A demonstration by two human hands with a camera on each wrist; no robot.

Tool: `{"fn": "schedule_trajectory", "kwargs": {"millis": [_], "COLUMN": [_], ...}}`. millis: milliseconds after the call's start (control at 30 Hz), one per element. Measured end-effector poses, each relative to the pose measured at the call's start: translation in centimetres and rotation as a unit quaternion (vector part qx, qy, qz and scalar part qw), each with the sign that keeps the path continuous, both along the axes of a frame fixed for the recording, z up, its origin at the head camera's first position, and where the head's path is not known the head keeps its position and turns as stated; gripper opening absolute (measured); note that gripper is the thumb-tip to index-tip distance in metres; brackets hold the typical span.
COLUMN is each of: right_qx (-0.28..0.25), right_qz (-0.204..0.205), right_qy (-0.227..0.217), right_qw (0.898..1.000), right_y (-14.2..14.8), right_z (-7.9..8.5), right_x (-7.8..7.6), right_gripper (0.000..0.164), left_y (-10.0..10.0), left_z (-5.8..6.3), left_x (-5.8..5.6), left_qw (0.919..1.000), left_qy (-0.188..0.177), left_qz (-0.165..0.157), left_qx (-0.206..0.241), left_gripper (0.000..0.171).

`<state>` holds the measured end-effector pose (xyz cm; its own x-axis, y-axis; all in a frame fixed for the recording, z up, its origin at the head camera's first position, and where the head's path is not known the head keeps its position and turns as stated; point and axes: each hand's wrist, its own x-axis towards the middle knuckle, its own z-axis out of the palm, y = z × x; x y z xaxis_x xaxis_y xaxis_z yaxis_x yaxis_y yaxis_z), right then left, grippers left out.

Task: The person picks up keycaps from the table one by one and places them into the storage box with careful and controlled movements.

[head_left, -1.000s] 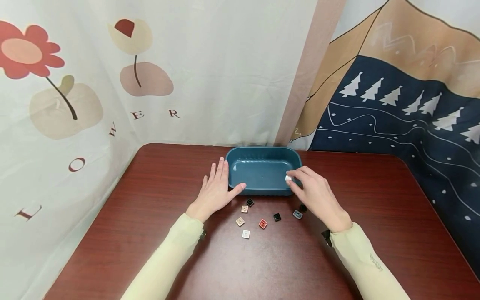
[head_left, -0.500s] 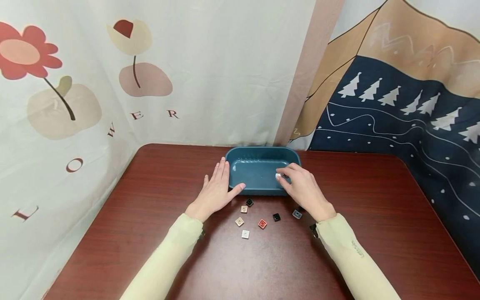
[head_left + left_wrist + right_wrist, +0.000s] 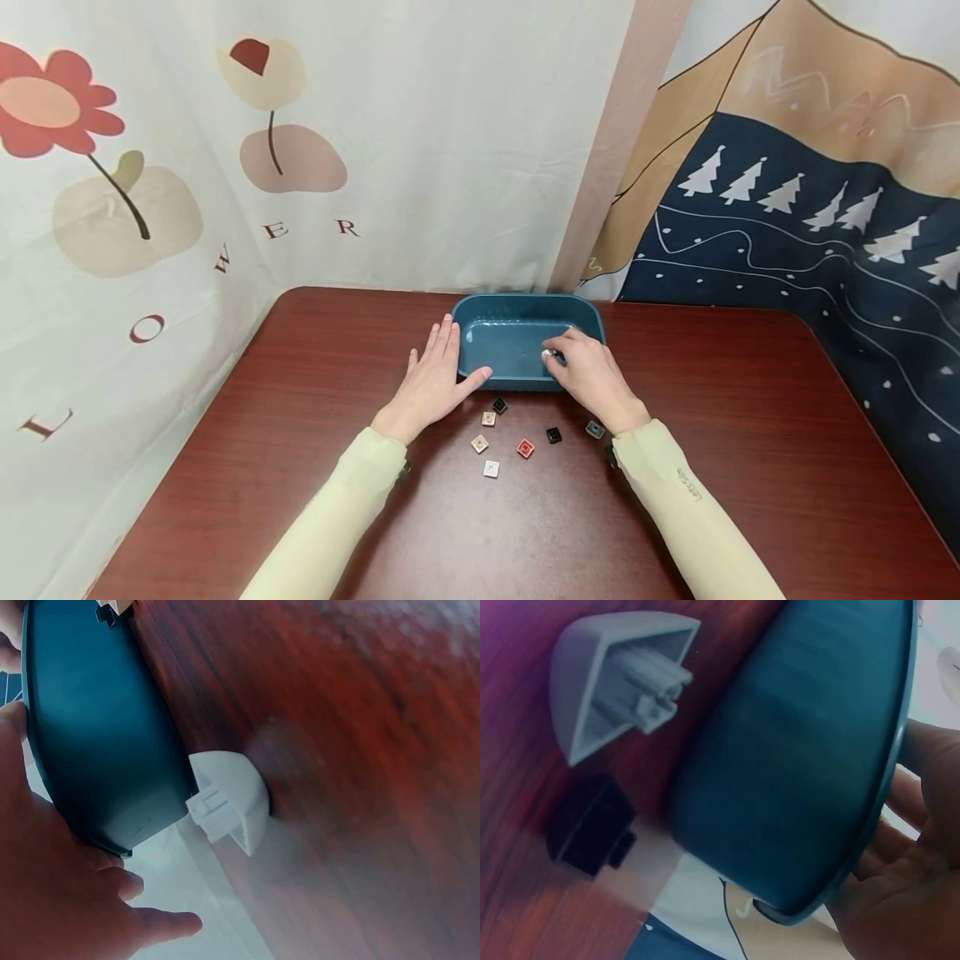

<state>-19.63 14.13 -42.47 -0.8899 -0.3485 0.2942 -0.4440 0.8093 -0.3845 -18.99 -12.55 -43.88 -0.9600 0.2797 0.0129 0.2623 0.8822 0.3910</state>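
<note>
My right hand [image 3: 592,379] pinches a small white keycap [image 3: 548,354] between thumb and fingertips above the right part of a teal plastic basin [image 3: 517,385]. At the basin's left side my left hand [image 3: 426,382] rests with its fingers straight, the thumb lying across the front rim. Several loose keycaps are scattered in front of the basin, among them a red keycap [image 3: 526,448], a cream keycap [image 3: 480,444] and a grey-blue keycap [image 3: 595,430]. In the right wrist view a grey keycap [image 3: 622,682] and a black keycap [image 3: 592,825] lie beside the basin wall; the pinched keycap is hidden there.
All this stands on a dark red wooden table [image 3: 315,367]. Its back edge meets a pale printed curtain [image 3: 435,167], with a navy curtain [image 3: 750,242] at the right. A white keycap [image 3: 491,469] lies nearest the front.
My right hand has moved left, carrying the white keycap from the basin's right rim to further inside over the basin. The left hand stays at the left rim.
</note>
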Motion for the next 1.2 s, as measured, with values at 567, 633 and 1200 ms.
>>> {"fn": "schedule_trajectory", "kwargs": {"millis": [567, 633, 1200], "right_qx": [-0.046, -0.054, -0.032], "right_qz": [-0.044, -0.049, -0.045], "right_qy": [-0.047, -0.038, 0.034], "right_qw": [0.997, 0.997, 0.998], "right_y": [0.9, 1.3, 5.2], "right_z": [2.1, 2.6, 2.7], "right_x": [0.0, 0.5, 4.9], "right_gripper": [0.033, 0.034, 0.033], "left_y": [0.1, 0.0, 0.0], "left_z": [0.2, 0.2, 0.3], "left_x": [0.2, 0.1, 0.3], "left_qw": [1.0, 1.0, 0.9999], "left_qy": [0.0, 0.0, -0.005], "left_qz": [-0.002, -0.003, -0.003], "left_qx": [-0.005, -0.004, 0.008], "left_gripper": [0.102, 0.103, 0.102]}}
